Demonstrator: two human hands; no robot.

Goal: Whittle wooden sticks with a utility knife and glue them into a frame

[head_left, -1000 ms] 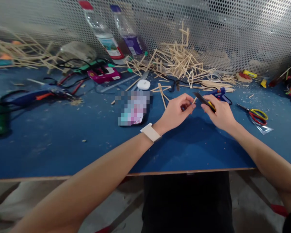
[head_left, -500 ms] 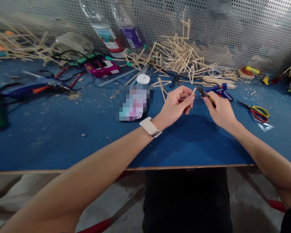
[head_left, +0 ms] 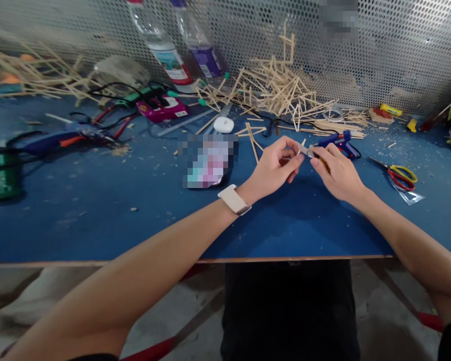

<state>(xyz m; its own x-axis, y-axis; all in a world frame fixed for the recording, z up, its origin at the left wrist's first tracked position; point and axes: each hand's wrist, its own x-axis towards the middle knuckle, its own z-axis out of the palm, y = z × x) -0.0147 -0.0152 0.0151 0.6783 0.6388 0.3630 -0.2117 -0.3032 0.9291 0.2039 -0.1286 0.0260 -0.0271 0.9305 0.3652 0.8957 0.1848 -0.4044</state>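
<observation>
Between the thumb and fingers of my left hand (head_left: pixel 276 163) is a short thin wooden stick (head_left: pixel 302 143), most of it hidden by the fingers. A utility knife (head_left: pixel 310 152) is gripped in my right hand (head_left: pixel 338 173), its handle largely covered by the palm and fingers. The knife's blade points left and meets the stick close to my left fingertips. Both hands are held over the blue table. Just behind my right hand lies a blue glue gun (head_left: pixel 340 142).
A heap of wooden sticks (head_left: pixel 281 93) leans against the perforated metal wall. Red-and-yellow scissors (head_left: pixel 400 175) and a clear set square (head_left: pixel 409 196) lie at right. Left are a phone (head_left: pixel 210 163), a white case (head_left: pixel 223 125), a magenta power strip (head_left: pixel 163 110) and two bottles (head_left: pixel 173 62).
The knife blade has tilted flatter and turned its shiny side up, moving down and left against the stick. My right hand has rolled and shifted slightly left. My view has shifted a little.
</observation>
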